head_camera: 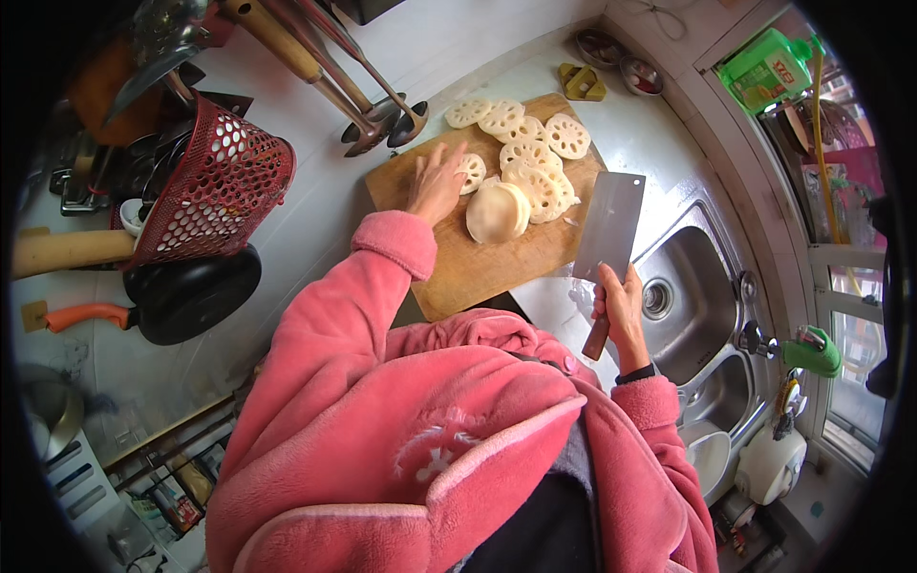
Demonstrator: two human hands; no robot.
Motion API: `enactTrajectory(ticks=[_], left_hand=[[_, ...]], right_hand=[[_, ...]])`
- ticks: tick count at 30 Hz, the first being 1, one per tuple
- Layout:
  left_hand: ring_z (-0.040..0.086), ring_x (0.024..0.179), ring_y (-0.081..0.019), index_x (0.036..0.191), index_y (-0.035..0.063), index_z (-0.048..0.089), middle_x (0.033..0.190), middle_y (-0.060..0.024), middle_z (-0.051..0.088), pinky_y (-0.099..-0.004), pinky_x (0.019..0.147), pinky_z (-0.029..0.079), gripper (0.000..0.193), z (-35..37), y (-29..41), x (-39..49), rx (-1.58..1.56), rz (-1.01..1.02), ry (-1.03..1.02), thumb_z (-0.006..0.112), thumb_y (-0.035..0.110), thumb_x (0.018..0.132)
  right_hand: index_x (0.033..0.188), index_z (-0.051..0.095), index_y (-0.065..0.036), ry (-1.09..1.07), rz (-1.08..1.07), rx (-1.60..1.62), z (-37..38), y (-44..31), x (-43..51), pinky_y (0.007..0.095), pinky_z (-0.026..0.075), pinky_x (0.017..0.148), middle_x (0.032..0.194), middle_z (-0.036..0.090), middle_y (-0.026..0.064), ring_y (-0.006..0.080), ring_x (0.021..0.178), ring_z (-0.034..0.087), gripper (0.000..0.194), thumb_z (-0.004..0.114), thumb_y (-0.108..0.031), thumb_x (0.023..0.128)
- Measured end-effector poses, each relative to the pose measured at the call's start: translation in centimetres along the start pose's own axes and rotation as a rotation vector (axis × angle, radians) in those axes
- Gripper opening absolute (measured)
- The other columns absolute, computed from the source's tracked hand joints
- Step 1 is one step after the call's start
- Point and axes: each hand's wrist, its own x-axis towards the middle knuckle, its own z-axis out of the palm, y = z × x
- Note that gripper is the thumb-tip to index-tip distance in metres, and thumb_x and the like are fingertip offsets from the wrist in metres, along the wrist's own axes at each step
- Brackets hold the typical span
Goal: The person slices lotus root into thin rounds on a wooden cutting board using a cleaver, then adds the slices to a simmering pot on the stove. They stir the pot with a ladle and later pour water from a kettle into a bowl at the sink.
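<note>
My right hand (622, 304) grips the wooden handle of a Chinese cleaver (612, 218). Its broad steel blade points away from me, beside the right edge of a wooden cutting board (466, 268). Over the board's left part, my left hand (437, 185) has its fingers spread, against the left side of a lotus root slice (472, 172). Whether the fingertips press on that slice is hard to tell. A short stack of pale lotus root pieces (496, 213) lies near the middle, its top face smooth. Several overlapping lotus root slices (530, 154) cover the board's far right part.
A sink (691, 301) is to the right of the board. At left stand a red perforated basket (215, 186) of utensils and a black frying pan (193, 297). Ladles (369, 125) hang at the far wall. Small metal bowls (640, 76) sit in the far corner.
</note>
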Motion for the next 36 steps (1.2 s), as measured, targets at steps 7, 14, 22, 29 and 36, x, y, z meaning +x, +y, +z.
enactTrajectory(ticks=[7, 14, 22, 29, 36], left_hand=[[0.049, 0.118, -0.0407, 0.129, -0.0004, 0.049, 0.124, -0.0236, 0.051, -0.0471, 0.099, 0.042, 0.066, -0.3, 4.0, -5.6, -0.171, -0.017, -0.035, 0.076, 0.034, 0.08], [0.064, 0.101, -0.023, 0.128, -0.0012, 0.051, 0.113, -0.0153, 0.064, -0.0322, 0.085, 0.051, 0.048, 2.3, 2.3, -6.2, -0.63, -0.363, -0.165, 0.065, 0.01, 0.084], [0.062, 0.1, -0.0208, 0.118, -0.0023, 0.061, 0.112, -0.0087, 0.065, -0.0302, 0.088, 0.049, 0.029, 1.5, -1.3, -7.7, -0.732, -0.299, -0.222, 0.052, 0.004, 0.091], [0.054, 0.111, -0.0311, 0.111, 0.0064, 0.067, 0.12, -0.0096, 0.06, -0.0402, 0.099, 0.044, 0.026, -1.3, -1.2, -8.2, -0.312, 0.248, -0.209, 0.064, 0.005, 0.085], [0.054, 0.109, -0.0311, 0.111, 0.0089, 0.065, 0.112, -0.0101, 0.054, -0.041, 0.091, 0.047, 0.034, -1.5, 1.6, -9.8, -0.164, 0.109, 0.153, 0.072, 0.003, 0.079]], right_hand=[[0.11, 0.051, -0.005, -0.097, -0.025, -0.109, -0.5, 1.7, -1.0, 0.0261, 0.04, 0.038, 0.063, 0.049, 0.0006, 0.0091, 0.043, 0.044, 0.02, 0.054, -0.018, 0.096], [0.107, 0.051, -0.002, -0.144, -0.067, -0.156, 1.1, 1.7, -0.4, 0.0254, 0.04, 0.038, 0.063, 0.048, 0.0008, 0.0087, 0.044, 0.044, 0.02, 0.053, -0.018, 0.095], [0.116, 0.05, -0.001, -0.043, -0.132, -0.167, 0.3, 1.8, -0.7, 0.0254, 0.042, 0.038, 0.062, 0.049, 0.0012, 0.0087, 0.045, 0.046, 0.025, 0.052, -0.015, 0.096], [0.115, 0.056, 0.0, -0.176, -0.359, -0.296, 1.4, 0.6, -1.8, 0.024, 0.04, 0.041, 0.074, 0.061, 0.0037, 0.0066, 0.05, 0.047, 0.024, 0.055, -0.015, 0.097], [0.096, 0.052, -0.002, -0.324, -0.628, -0.71, 6.0, 0.5, 0.0, 0.051, 0.047, 0.062, 0.074, 0.06, 0.0291, 0.0486, 0.073, 0.061, 0.013, 0.056, -0.012, 0.091]])
